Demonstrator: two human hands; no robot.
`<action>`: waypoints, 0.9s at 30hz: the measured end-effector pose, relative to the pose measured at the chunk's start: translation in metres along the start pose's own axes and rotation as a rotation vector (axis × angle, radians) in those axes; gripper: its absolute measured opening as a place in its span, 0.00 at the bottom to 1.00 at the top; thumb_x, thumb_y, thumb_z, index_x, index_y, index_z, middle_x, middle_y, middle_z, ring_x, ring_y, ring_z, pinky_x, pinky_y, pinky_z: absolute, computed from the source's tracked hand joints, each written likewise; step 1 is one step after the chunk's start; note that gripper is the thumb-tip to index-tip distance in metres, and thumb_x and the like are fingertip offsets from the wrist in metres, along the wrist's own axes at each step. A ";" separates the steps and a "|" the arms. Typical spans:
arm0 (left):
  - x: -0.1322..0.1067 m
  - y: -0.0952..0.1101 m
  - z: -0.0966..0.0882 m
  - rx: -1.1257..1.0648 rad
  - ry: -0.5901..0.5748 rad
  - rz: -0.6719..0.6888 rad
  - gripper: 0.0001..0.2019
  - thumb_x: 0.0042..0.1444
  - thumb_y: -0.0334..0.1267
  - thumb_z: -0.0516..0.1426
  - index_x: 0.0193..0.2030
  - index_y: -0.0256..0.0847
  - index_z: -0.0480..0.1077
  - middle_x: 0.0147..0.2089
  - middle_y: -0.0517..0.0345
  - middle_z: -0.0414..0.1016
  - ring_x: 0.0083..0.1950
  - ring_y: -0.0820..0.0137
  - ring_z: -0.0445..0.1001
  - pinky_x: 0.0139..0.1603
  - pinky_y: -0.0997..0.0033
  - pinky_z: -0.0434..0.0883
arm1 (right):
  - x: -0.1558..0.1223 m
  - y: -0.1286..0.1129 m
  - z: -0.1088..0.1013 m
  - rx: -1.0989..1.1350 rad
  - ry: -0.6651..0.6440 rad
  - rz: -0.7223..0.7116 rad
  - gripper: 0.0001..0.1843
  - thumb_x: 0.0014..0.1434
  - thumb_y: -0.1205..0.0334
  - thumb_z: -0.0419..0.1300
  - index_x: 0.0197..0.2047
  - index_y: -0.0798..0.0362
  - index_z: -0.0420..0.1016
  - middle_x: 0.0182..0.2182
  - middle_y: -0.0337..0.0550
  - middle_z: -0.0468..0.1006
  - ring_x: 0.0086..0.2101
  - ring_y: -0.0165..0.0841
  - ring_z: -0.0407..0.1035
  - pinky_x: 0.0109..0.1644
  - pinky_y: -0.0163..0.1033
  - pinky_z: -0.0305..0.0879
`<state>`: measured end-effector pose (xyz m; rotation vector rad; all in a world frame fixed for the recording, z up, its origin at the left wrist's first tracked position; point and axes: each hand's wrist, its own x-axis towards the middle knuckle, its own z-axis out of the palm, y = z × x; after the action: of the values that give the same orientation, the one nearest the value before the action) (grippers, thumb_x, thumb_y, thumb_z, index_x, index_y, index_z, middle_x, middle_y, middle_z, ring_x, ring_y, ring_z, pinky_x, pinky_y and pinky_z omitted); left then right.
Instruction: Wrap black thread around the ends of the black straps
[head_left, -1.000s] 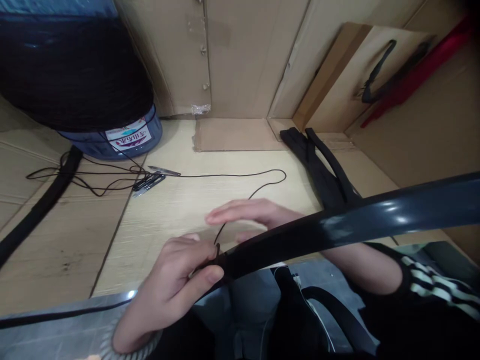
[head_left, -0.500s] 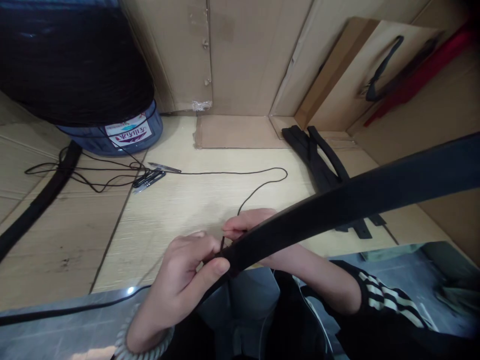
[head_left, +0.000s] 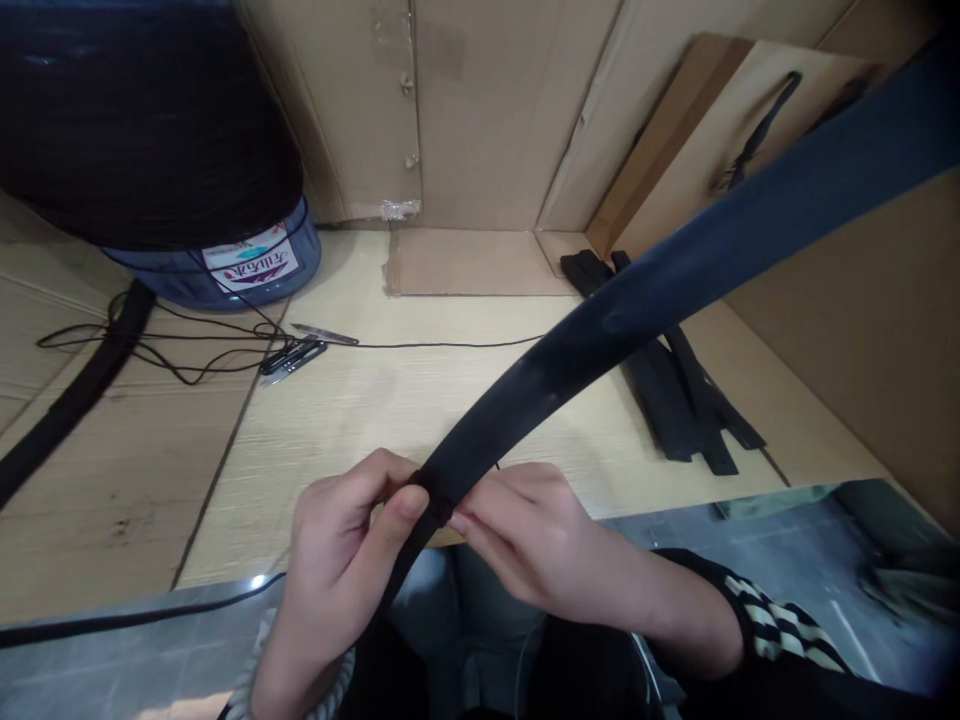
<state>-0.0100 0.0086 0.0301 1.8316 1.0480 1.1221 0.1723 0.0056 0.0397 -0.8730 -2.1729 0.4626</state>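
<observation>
A long, flexible black rubber strip (head_left: 570, 350) curves from my lap up to the upper right. My left hand (head_left: 337, 540) grips it near the lower end, with the thumb pressed over a small dark binding of cord (head_left: 439, 505). My right hand (head_left: 525, 530) pinches the strip just beside that spot. A thin black cord (head_left: 450, 345) runs across the wooden tabletop (head_left: 390, 400) towards the strip, and its end disappears behind the strip. A beaded bracelet (head_left: 300, 680) circles my left wrist.
A large black spool on a blue base (head_left: 150, 130) stands at the upper left, with loose cord beside it. Thread snips (head_left: 292, 355) lie near it. A pile of black strips (head_left: 675, 400) lies at the right, below cardboard walls (head_left: 480, 120).
My right hand has moved in to pinch the strip beside my left hand. The strip's far end has swung upward, now hiding the cord's loop on the table.
</observation>
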 end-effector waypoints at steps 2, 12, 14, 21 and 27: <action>0.001 0.001 0.000 0.067 0.029 0.034 0.07 0.64 0.35 0.52 0.35 0.42 0.70 0.23 0.68 0.67 0.22 0.83 0.64 0.22 0.83 0.60 | -0.001 -0.001 -0.001 -0.013 -0.030 -0.009 0.11 0.66 0.65 0.50 0.32 0.56 0.67 0.22 0.37 0.68 0.23 0.25 0.60 0.25 0.33 0.58; 0.002 -0.004 0.005 -0.005 0.092 0.059 0.08 0.63 0.37 0.54 0.46 0.46 0.73 0.28 0.67 0.74 0.27 0.82 0.70 0.26 0.85 0.66 | -0.001 -0.001 -0.002 0.017 -0.005 -0.032 0.11 0.65 0.66 0.52 0.30 0.56 0.66 0.22 0.35 0.68 0.22 0.23 0.61 0.25 0.32 0.58; 0.003 -0.005 0.007 -0.026 0.104 0.054 0.08 0.63 0.38 0.54 0.46 0.47 0.72 0.27 0.68 0.73 0.26 0.83 0.69 0.26 0.85 0.65 | -0.002 0.000 0.002 -0.015 0.059 -0.049 0.09 0.64 0.66 0.53 0.31 0.56 0.65 0.22 0.34 0.68 0.21 0.23 0.60 0.24 0.32 0.57; 0.004 -0.005 0.009 -0.031 0.163 0.034 0.04 0.62 0.37 0.55 0.36 0.43 0.69 0.23 0.68 0.66 0.23 0.82 0.63 0.24 0.84 0.62 | -0.013 -0.002 0.020 -0.059 0.303 0.005 0.03 0.62 0.66 0.57 0.40 0.55 0.67 0.29 0.39 0.77 0.24 0.25 0.67 0.25 0.32 0.63; 0.003 -0.006 0.011 -0.084 0.172 0.009 0.04 0.62 0.37 0.55 0.35 0.42 0.68 0.23 0.66 0.65 0.22 0.79 0.62 0.22 0.81 0.61 | -0.008 -0.007 0.025 0.061 0.395 -0.015 0.05 0.60 0.71 0.60 0.39 0.58 0.67 0.28 0.39 0.77 0.23 0.22 0.66 0.25 0.29 0.62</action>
<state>-0.0004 0.0125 0.0216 1.6992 1.0735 1.3278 0.1544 -0.0063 0.0233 -0.8355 -1.7937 0.3162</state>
